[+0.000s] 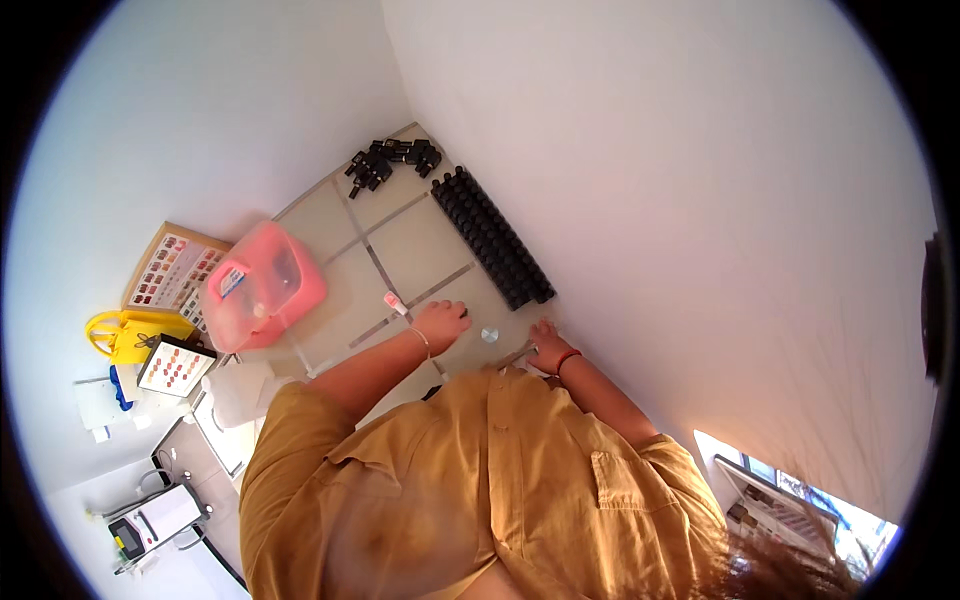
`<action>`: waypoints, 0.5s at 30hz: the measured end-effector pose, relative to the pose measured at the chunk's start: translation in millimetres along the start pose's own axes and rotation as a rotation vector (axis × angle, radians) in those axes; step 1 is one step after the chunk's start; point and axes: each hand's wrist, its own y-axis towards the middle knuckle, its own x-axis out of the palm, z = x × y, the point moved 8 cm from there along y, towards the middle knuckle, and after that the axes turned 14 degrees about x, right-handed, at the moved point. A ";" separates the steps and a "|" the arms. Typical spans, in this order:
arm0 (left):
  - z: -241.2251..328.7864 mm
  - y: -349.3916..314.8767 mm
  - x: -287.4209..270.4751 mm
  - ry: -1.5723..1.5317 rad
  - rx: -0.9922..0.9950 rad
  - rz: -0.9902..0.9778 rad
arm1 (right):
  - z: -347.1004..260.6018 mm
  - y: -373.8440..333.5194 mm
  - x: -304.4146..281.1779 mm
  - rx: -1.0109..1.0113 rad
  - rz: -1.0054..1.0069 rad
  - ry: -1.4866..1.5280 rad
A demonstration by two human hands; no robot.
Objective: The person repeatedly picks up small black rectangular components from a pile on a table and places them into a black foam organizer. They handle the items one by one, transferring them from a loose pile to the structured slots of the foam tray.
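Note:
My left hand (441,327), with a thin bracelet at the wrist, rests over the tiled surface (405,255). Its fingers are loosely stretched toward the right, and a small dark spot shows near the fingertips. Just beyond its wrist lies a small white and red object (395,302). A round, shiny, clear disc (489,335) sits between my two hands, apart from both. At the surface's right side, my right hand (548,349), wearing a red wristband, lies with short-looking, slightly parted fingers. Nothing plain to see is in either hand. My shirt hides the near edge.
Along the right wall stand rows of black bottles (490,238); more black bottles (385,162) cluster in the far corner. To the left are a pink clear-lidded case (290,290), a colour chart board (170,270), a yellow bag (140,335) and a smaller chart (175,367).

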 end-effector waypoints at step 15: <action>58.6 43.0 4.0 -0.108 0.103 0.169 | -13.3 -22.1 19.1 -0.187 0.087 0.327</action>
